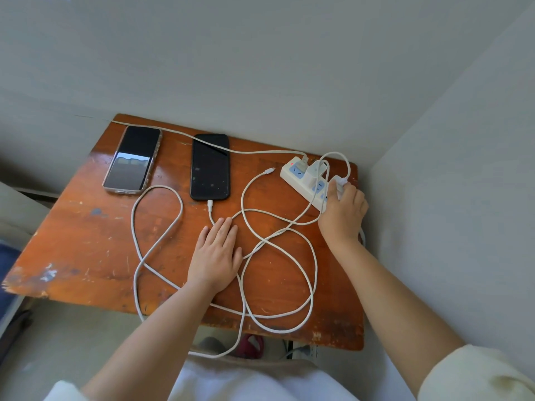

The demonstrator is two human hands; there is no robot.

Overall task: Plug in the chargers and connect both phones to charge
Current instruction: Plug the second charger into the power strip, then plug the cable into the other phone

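Right hand (pixel 344 208) apparently gripping charger (pixel 339 182) at strip (pixel 304 180).

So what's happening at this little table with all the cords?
A person is setting two phones to charge. The right hand holds a white charger at the power strip, where another charger already sits. The left hand lies flat on the wooden table among the cables. The black phone has a cable plugged in; the clear-cased phone has none, and a loose connector lies free.
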